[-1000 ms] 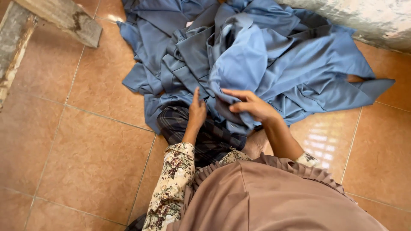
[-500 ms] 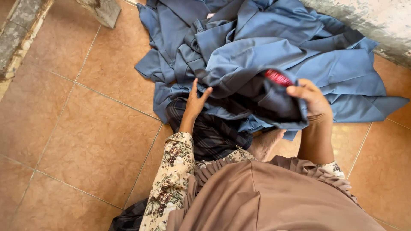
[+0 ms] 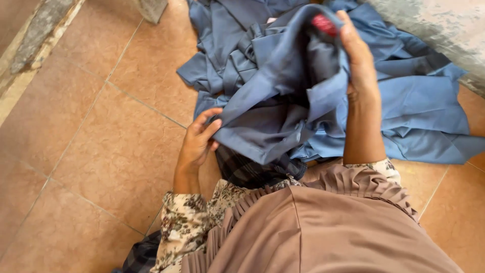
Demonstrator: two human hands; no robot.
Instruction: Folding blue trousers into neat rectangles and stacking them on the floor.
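You hold a blue woven cloth garment (image 3: 283,106) lifted just above the heap of matching blue cloth (image 3: 419,111) on the terracotta tile floor (image 3: 101,151). Your right hand (image 3: 359,55) is closed around its upper edge, beside a small red label (image 3: 323,24), while your left hand (image 3: 199,139) pinches its lower hem. Below the garment, dark checked fabric (image 3: 247,172) lies against your brown pleated clothing (image 3: 323,227).

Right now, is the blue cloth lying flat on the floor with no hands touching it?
No, the right hand lifts the blue cloth garment while the left hand grips its lower edge.
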